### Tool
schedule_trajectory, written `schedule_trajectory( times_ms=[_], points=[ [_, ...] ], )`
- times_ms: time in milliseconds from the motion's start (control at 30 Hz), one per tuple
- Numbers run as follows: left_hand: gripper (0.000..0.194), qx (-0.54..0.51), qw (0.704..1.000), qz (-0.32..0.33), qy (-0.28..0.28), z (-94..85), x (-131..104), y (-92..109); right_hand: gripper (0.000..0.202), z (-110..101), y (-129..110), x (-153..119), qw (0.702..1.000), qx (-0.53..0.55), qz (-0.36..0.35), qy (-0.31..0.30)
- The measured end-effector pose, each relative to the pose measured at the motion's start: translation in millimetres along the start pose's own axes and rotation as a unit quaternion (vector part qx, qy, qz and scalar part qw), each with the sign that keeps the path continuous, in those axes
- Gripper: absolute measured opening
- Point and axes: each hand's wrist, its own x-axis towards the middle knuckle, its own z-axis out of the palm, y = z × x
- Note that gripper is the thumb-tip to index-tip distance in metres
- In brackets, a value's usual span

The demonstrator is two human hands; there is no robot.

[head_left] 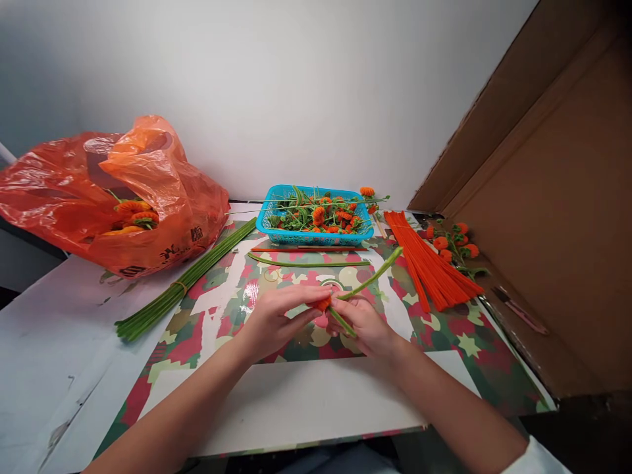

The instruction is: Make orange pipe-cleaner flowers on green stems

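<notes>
Over the middle of the patterned table, my left hand (284, 316) has its fingers closed on a small orange fuzzy piece (323, 303). Touching it from the right, my right hand (363, 322) pinches a green pipe cleaner (370, 280). One end of this green stem points up and right, and another green end sticks out below the fingers. The two hands meet at the orange piece, which the fingers partly hide. Behind them lie a loose green pipe cleaner (309, 264) and a red one (309, 249), both roughly level.
A blue basket (316, 238) holds orange flowers and green pieces. An orange plastic bag (182, 197) and a green stem bundle (187, 280) are left. Orange pipe cleaners (429, 263), finished flowers (442, 243) and a cutter (521, 311) lie right, beside a cardboard wall (533, 197).
</notes>
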Motion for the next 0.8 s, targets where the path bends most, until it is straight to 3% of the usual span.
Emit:
schedule_trajectory(
  times_ms=[100, 200, 267, 333, 433, 533, 700, 800],
  points=[
    [0.04, 0.042, 0.993, 0.106, -0.023, -1.8, -2, -4, 0.029, -4, -4, -2, 0.98, 0.146, 0.126, -0.055],
    [0.046, 0.05, 0.99, 0.123, -0.044, -2.2, -2, -3, 0.028, -6, -6, -2, 0.963, 0.192, 0.173, -0.077],
    [0.05, 0.021, 0.997, 0.066, -0.026, 0.1, -2, 0, 0.03, -5, -6, -1, 0.972, 0.178, 0.136, -0.074],
    [0.052, -0.034, 0.999, -0.024, 0.02, 3.7, -1, 4, 0.033, -3, -4, 0, 0.99, 0.118, 0.054, -0.048],
    [0.039, -0.115, 0.984, -0.11, 0.078, 7.3, 0, 9, 0.034, -1, 1, 2, 0.998, -0.011, -0.063, -0.002],
    [0.027, -0.104, 0.987, -0.096, 0.075, 5.9, 1, 8, 0.035, -3, 7, 4, 0.992, -0.079, -0.1, -0.009],
    [0.032, -0.003, 0.999, 0.017, 0.048, 1.0, 0, 4, 0.032, -8, 17, 6, 0.994, -0.056, -0.083, -0.042],
    [0.032, 0.038, 0.998, 0.045, 0.029, 0.8, -2, 3, 0.033, -8, 19, 5, 0.995, -0.05, -0.069, -0.045]
  ],
)
